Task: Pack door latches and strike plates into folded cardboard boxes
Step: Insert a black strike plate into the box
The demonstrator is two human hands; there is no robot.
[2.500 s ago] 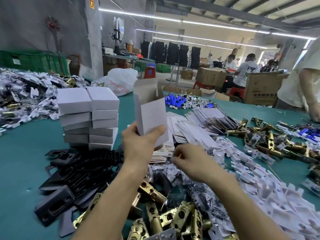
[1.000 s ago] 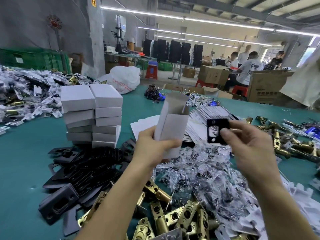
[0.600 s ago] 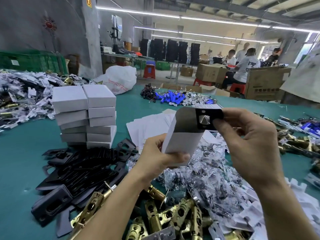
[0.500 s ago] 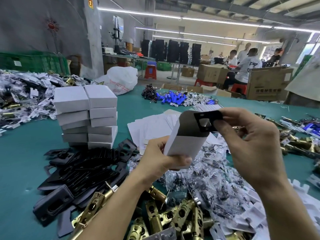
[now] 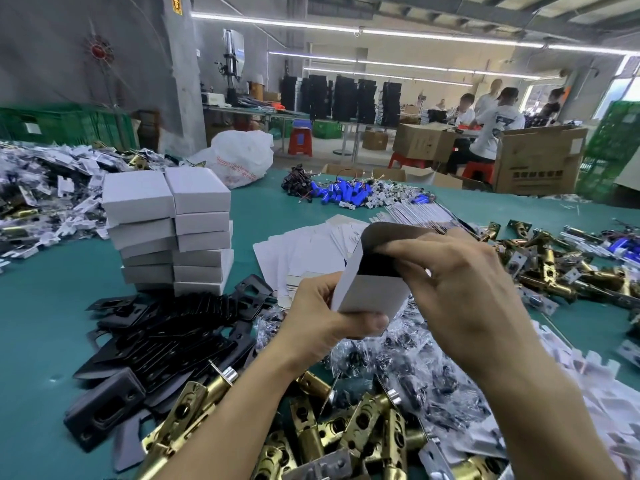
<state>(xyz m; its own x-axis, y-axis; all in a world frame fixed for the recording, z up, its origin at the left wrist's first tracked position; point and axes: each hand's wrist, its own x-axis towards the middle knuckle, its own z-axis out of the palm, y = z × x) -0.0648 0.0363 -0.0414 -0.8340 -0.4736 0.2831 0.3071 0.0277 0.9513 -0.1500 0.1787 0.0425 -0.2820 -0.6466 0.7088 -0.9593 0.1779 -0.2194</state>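
My left grip (image 5: 323, 320) is wrapping the lower end of a white cardboard box (image 5: 370, 296). The thumb is lying across the near face and the other fingers are hiding behind it. The box is tilting above the surface (image 5: 41, 323) with its open mouth pointing up and away from me. My right grip (image 5: 464, 292) is reaching over that mouth with its fingers (image 5: 415, 247) curling onto the top edge. They are covering most of the opening, so I cannot tell whether they are pinching anything or only pressing on the card. A dark patch is showing just inside the mouth, and I cannot make out whether it is a plate or plain shadow. Directly under the box, clear bags (image 5: 415, 372) of small parts are lying in a blurred heap. Nearest me, brass door latches (image 5: 349, 424) are piling up, cut off by the lower edge. To the left, black strike plates (image 5: 166, 337) are overlapping in a loose pile. Behind them, closed white boxes (image 5: 169, 230) are standing in two columns. Flat box blanks (image 5: 304, 251) are fanning out beyond my hands, partly hidden by them.
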